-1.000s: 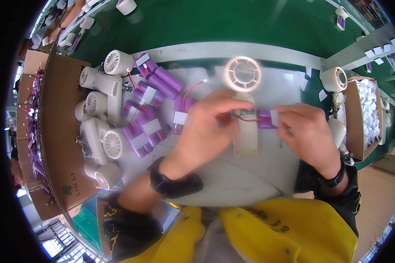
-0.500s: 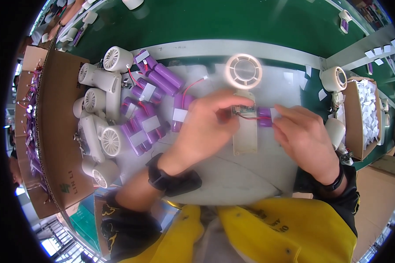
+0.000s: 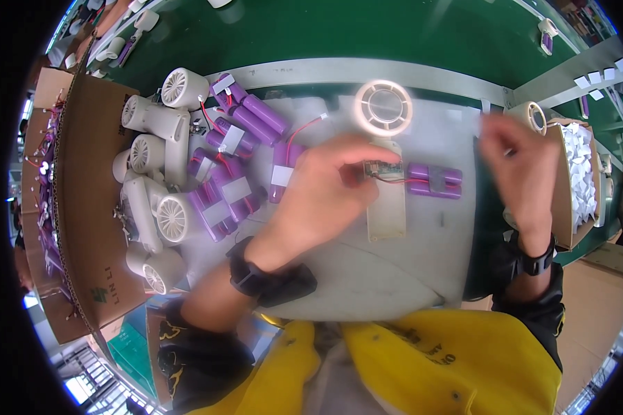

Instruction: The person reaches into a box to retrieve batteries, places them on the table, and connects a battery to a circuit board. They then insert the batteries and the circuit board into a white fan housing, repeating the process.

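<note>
A white handheld fan (image 3: 386, 220) lies with its handle shell opened and its round head at the far end. My left hand (image 3: 318, 197) grips it from the left, index finger bent over a small green circuit board (image 3: 384, 168), thumb at the shell's edge. Red and black wires run from the board to a purple two-cell battery pack (image 3: 435, 181), lying just right of the handle with a grey patch on top. My right hand (image 3: 522, 155) is raised off to the right, clear of the pack. Its fingers are curled and smeared by motion; whether they hold anything is hidden.
At left, several purple battery packs (image 3: 232, 194) lie beside a pile of white fan bodies (image 3: 169, 142) and a tall cardboard box (image 3: 97, 200). On the right stands a box of white paper scraps (image 3: 580, 169). A metal rail (image 3: 367, 71) crosses behind the work mat.
My right hand has left the battery pack and swung right and upward. The white piece on the pack is gone, exposing a grey patch. My left hand has stayed on the fan.
</note>
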`<state>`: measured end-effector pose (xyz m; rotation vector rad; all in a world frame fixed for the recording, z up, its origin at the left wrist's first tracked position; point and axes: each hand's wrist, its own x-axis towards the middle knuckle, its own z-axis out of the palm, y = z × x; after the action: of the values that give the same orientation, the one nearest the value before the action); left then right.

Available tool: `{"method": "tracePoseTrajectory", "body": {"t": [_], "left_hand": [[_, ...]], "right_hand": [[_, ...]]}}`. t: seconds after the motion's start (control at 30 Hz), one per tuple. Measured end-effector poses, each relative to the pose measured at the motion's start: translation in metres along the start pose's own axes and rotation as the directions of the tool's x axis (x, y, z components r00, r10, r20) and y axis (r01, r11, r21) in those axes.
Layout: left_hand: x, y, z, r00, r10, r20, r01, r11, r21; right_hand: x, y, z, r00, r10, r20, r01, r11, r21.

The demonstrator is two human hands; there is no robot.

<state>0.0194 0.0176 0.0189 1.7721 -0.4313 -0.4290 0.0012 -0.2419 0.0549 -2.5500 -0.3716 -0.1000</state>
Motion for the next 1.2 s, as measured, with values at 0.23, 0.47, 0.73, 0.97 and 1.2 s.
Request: {"method": "tracePoseTrajectory", "body": {"t": [0.23, 0.47, 0.73, 0.97, 1.2], "left_hand": [[0.001, -0.002, -0.002, 1.0, 0.007, 0.017, -0.007, 1.0, 0.029], [0.0, 0.003, -0.003, 0.998, 0.06, -0.002, -0.058, 0.985, 0.16], [0.0, 0.006, -0.004, 0.989, 0.15, -0.001, -0.143, 0.944, 0.297], [0.0, 0.005, -0.006, 0.973, 0.231, 0.02, -0.224, 0.918, 0.326], [-0.002, 0.01, -0.004, 0.966, 0.254, 0.042, -0.25, 0.888, 0.386]], "right_hand": [[-0.001, -0.014, 0.017, 0.975, -0.003, -0.222, 0.01, 1.0, 0.028], [0.001, -0.018, 0.023, 0.955, -0.159, 0.249, 0.111, 0.974, 0.197], [-0.004, -0.027, 0.003, 0.718, -0.081, 0.691, -0.587, 0.461, 0.665], [-0.007, -0.021, 0.0, 0.64, -0.32, 0.698, -0.693, 0.15, 0.705], [-0.001, -0.014, -0.003, 0.715, -0.138, 0.685, -0.618, 0.331, 0.713]]}}
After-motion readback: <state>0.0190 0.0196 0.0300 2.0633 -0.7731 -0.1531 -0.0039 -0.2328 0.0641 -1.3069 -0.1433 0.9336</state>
